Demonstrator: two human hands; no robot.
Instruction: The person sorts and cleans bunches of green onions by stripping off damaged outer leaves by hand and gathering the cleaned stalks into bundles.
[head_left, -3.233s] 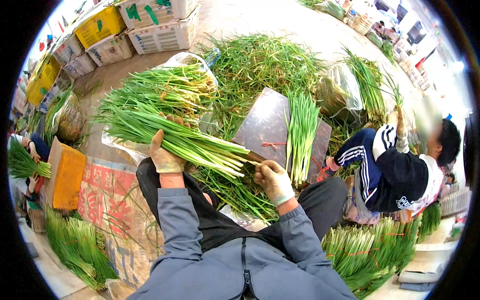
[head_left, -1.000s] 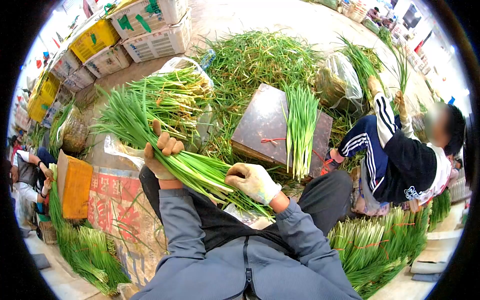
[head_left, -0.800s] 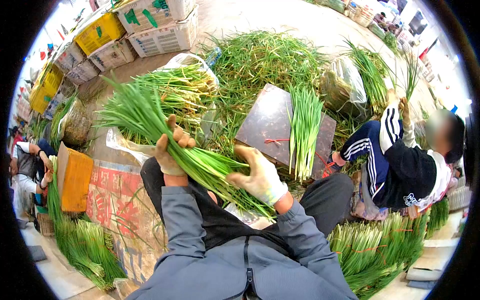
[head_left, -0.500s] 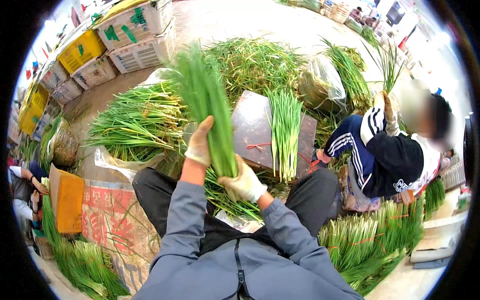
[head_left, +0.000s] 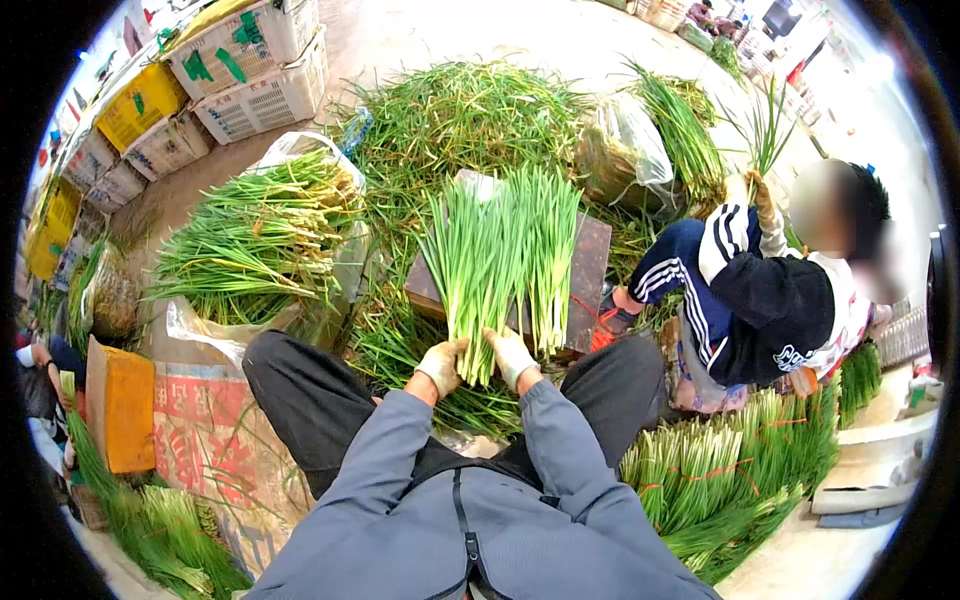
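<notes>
A loose bunch of garlic chives [head_left: 468,265] lies across the dark flat-topped box [head_left: 590,262], its pale stem ends pointing at me. My left hand [head_left: 443,365], in a whitish glove, is closed around the left side of the stems near their base. On the other side my right hand [head_left: 511,357], also gloved, grips the same stem ends. Right beside this bunch, touching it, lies a second bunch of garlic chives [head_left: 551,265]. Part of a red tie [head_left: 601,322] shows at the box's right edge.
A heap of untidy greens [head_left: 460,120] lies beyond the box. More chives [head_left: 255,235] are piled at left. On the right a co-worker [head_left: 780,290] sits holding stalks, with tied bunches [head_left: 715,460] below. Stacked crates [head_left: 262,100] stand at upper left, an orange box [head_left: 122,405] lower down.
The bunch has come down from the air onto the box, beside the other bunch. My left hand has moved down to the stem ends; my right hand has shifted to their right side.
</notes>
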